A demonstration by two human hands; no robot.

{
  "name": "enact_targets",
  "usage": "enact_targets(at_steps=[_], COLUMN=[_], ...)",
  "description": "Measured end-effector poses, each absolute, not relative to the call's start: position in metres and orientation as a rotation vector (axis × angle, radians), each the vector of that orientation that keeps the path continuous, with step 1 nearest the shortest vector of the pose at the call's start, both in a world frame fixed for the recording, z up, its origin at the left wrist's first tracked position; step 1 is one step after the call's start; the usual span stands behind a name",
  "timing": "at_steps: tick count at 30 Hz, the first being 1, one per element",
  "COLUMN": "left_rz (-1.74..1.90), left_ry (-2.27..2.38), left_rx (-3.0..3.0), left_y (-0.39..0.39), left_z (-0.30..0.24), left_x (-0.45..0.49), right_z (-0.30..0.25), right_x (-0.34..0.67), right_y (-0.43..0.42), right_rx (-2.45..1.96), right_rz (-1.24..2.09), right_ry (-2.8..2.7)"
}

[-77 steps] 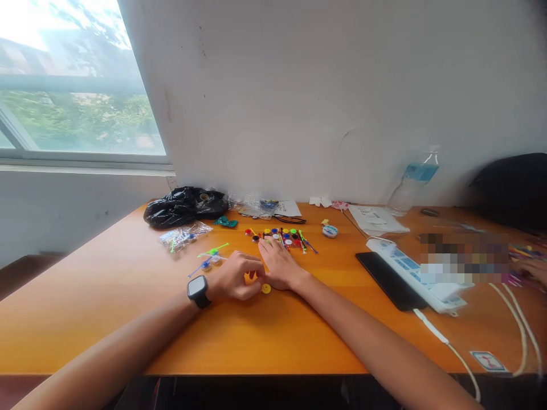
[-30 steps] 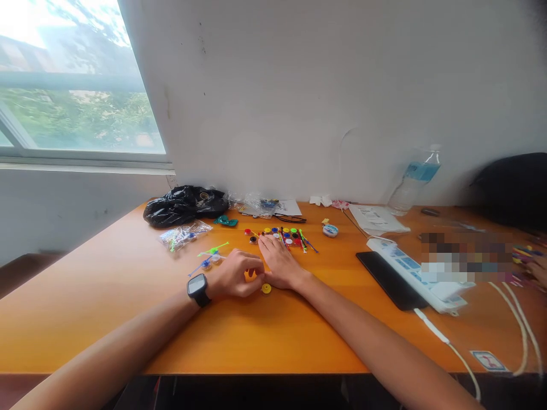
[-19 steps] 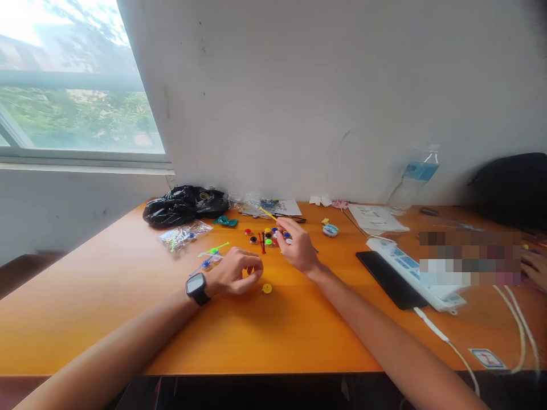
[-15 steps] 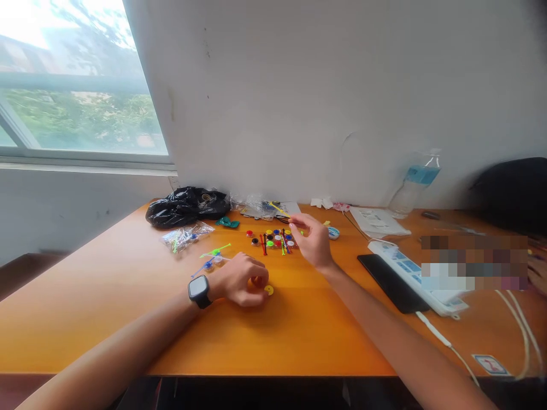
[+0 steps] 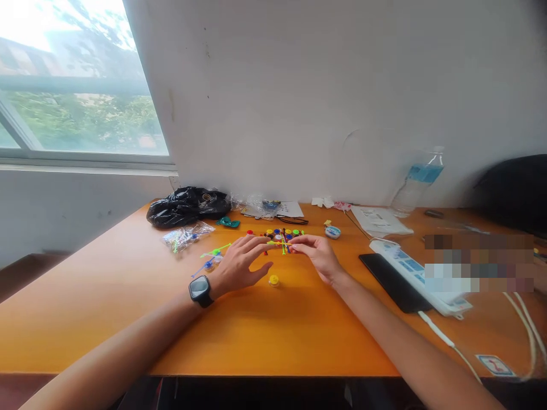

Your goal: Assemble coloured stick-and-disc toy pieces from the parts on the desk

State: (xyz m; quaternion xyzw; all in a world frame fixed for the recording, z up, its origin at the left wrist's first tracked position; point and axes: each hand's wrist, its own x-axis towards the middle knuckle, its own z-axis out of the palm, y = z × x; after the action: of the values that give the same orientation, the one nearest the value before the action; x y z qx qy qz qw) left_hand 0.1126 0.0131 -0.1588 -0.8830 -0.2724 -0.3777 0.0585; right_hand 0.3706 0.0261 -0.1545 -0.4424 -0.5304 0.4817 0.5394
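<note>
Between thumb and fingers, my right hand pinches one end of a thin yellow plastic stick, held level above the table. My left hand, a watch on its wrist, has its fingers stretched out toward the stick's other end; whether they touch it I cannot tell. Just below and between both hands sits a small yellow-topped round piece with a clear base. Behind the stick lie several coloured round pieces and thin sticks, partly hidden by my hands. Left of my left hand are a green piece and a blue piece, both with sticks.
A black plastic bag, a clear packet and a green wrapper lie at the back left. To the right are a black phone, a white power strip, papers and a bottle.
My right hand has come down and nearer with the yellow stick. My left hand has let go of the yellow round piece, which stands on the table, and its fingers have stretched out.
</note>
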Motion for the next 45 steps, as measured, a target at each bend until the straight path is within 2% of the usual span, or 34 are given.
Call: enact_targets(at_steps=[9,17,24,45], left_rz=[-1.044,-1.076,-1.193,-1.096], left_ry=[-0.719,-0.812,-0.83,-0.871], left_rx=[-2.88,-3.015,-3.006,-3.255], left_y=[0.01,0.006,0.008,0.001], left_z=[-0.158,-0.16,-0.163,-0.155], left_x=[0.116,0.116,0.119,0.12], right_z=[-0.165,-0.166,-0.16,-0.163], right_x=[0.356,0.357,0.356,0.365], right_y=[0.018,0.015,0.013,0.012], right_rx=[-1.025,-0.987,-1.119,-1.231], right_rz=[1.448,1.427,1.471,1.523], right_ry=[-1.313,-1.574,-1.589,-1.886])
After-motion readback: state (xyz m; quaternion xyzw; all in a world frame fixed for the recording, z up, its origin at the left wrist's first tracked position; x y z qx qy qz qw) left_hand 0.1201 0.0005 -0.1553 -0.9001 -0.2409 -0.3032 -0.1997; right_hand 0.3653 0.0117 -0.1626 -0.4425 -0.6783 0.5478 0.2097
